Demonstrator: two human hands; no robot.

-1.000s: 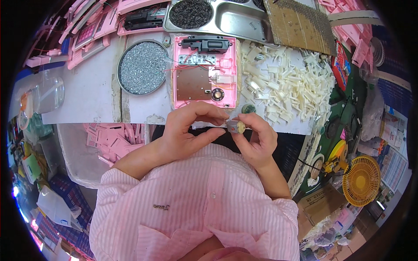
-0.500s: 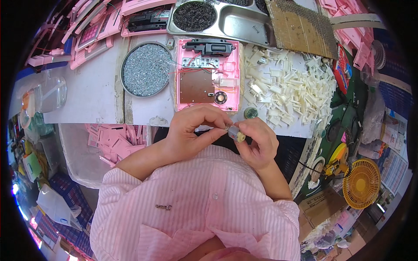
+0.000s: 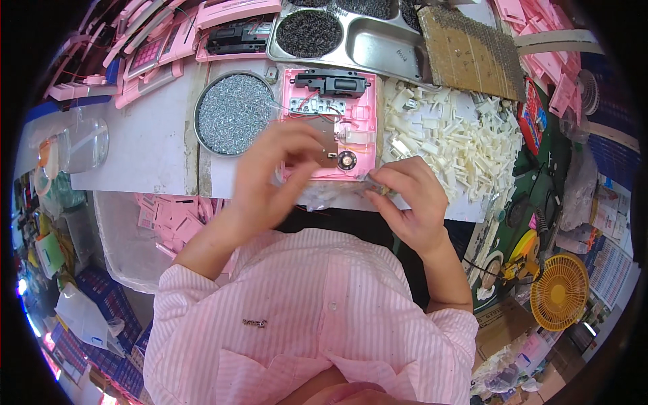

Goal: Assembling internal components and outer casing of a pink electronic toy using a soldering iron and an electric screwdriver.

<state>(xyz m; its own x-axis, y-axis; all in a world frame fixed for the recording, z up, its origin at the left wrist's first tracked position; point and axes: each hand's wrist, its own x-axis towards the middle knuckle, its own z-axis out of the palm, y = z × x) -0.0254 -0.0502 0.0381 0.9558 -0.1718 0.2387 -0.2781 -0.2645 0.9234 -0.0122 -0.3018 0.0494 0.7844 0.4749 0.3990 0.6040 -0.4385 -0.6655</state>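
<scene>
A pink plastic housing (image 3: 329,174) lies open in front of me, with a black plastic mechanism (image 3: 332,84), a brown circuit board (image 3: 327,128), thin red wires and a small round speaker (image 3: 347,160) inside. My left hand (image 3: 266,179), smeared by motion, is raised over the housing's front left part; its fingers are apart and nothing shows in them. At the front right corner my right hand (image 3: 416,202) is closed, thumb and fingertips together on something small that I cannot make out. Clear plastic film (image 3: 317,196) sticks out below the housing's front edge.
A round tin of small silvery screws (image 3: 233,113) stands left. Loose white plastic parts (image 3: 459,135) are heaped right. Behind are a metal tray (image 3: 385,47) with dark screws and a cardboard piece (image 3: 469,50). A bin of pink parts (image 3: 172,219) sits at lower left.
My hands, together on a small grey and yellowish cylinder before, have parted. The left has moved up and left over the housing; the right has shifted slightly right. The view has shifted slightly.
</scene>
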